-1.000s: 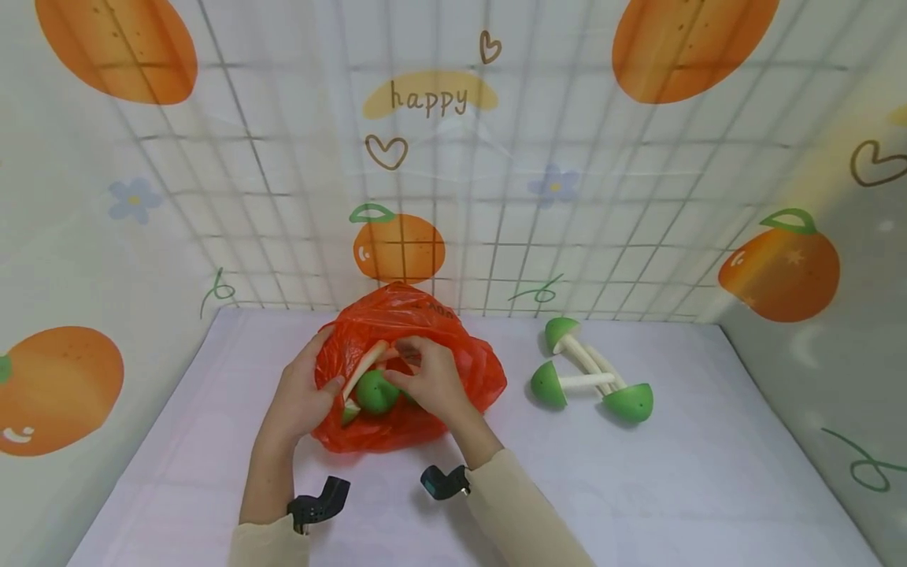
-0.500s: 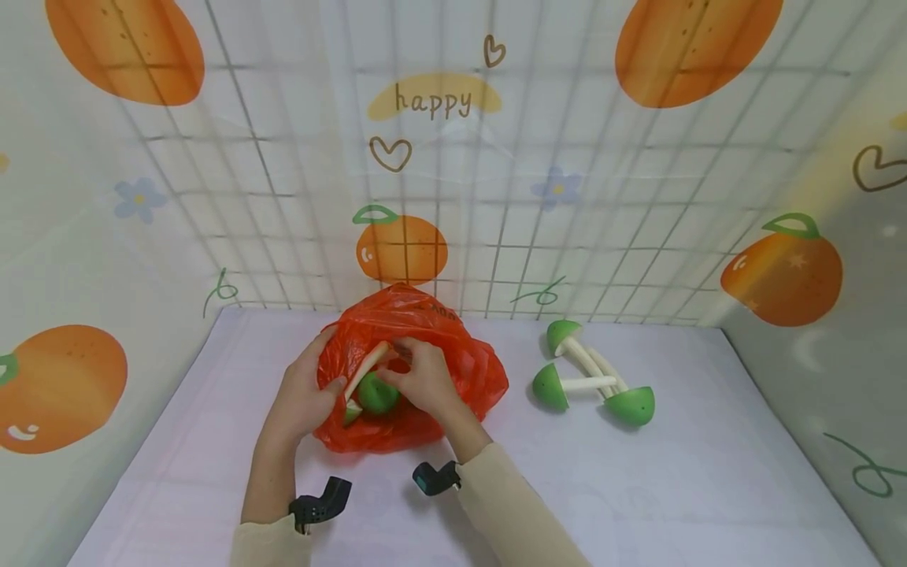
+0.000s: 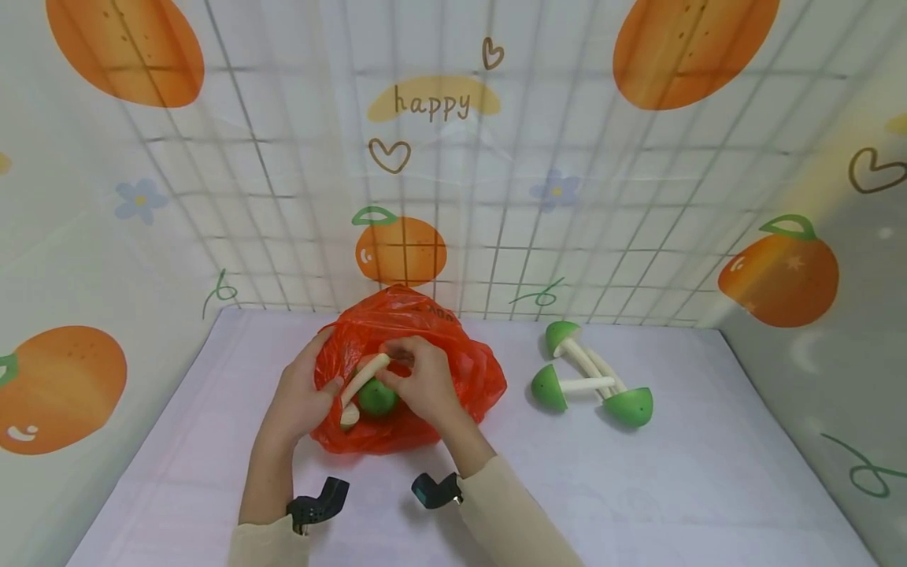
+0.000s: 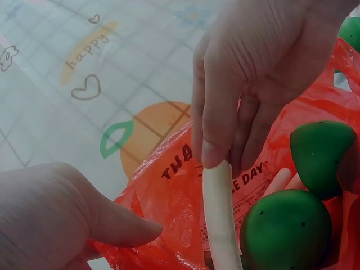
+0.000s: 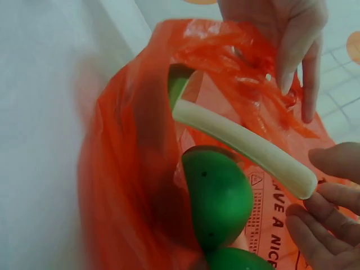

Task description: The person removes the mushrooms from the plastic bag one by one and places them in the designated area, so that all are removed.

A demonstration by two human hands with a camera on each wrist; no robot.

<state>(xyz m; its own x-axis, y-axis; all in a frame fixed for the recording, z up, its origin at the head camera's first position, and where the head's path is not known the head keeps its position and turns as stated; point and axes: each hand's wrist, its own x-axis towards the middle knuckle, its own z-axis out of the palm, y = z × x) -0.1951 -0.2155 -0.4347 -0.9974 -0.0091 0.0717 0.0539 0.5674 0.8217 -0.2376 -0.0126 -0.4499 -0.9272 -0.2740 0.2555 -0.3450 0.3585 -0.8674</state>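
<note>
A red plastic bag (image 3: 482, 376) lies with its mouth open towards me. My left hand (image 3: 301, 398) grips the bag's left rim, thumb on the inside. Over the opening, my right hand (image 3: 427, 379) pinches the upper end of a toy mushroom's pale stem (image 3: 364, 379) between thumb and fingers. That stem slants inside the bag; in the right wrist view its green cap (image 5: 179, 84) sits at the far end, partly behind the red film. More green mushroom caps (image 4: 287, 229) lie deeper in the bag, their stems mostly hidden.
To the right of the bag, several green-capped toy mushrooms (image 3: 627, 405) lie on the pale tabletop (image 3: 694, 472) with their white stems crossing. Behind the table stands a printed curtain (image 3: 602, 260) over a wire grid, and similar cloth hangs on both sides.
The right hand has come to the stem's upper end and taken hold of it. The stem has shifted slightly, and its lower end now shows a pale face instead of green. The left hand stays put.
</note>
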